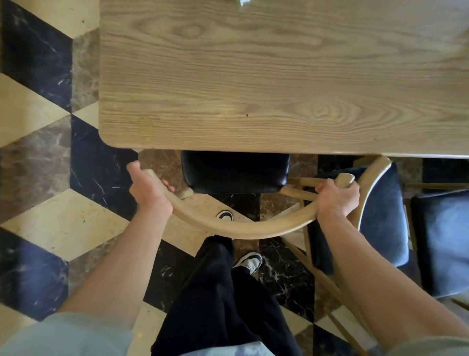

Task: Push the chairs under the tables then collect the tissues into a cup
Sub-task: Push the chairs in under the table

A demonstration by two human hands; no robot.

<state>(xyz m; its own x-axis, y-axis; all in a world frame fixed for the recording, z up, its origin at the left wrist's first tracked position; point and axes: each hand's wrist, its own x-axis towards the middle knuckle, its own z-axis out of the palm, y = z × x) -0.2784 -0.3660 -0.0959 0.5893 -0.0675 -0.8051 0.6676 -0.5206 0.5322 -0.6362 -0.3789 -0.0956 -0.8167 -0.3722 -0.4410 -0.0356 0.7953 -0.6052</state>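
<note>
A wooden chair with a curved backrest rail (243, 230) and a black padded seat (234, 171) stands at the near edge of a light wooden table (253, 76). The front part of the seat is hidden under the tabletop. My left hand (147, 189) grips the left end of the rail. My right hand (335, 197) grips its right end. No cup shows; only a white scrap (244, 2) peeks in at the table's far edge, and I cannot tell what it is.
A second wooden chair with a dark seat (380, 216) stands close on the right, turned at an angle, its backrest touching the first chair's rail end. Another dark seat (441, 241) lies further right. My legs and shoes stand on a patterned marble floor (63, 223).
</note>
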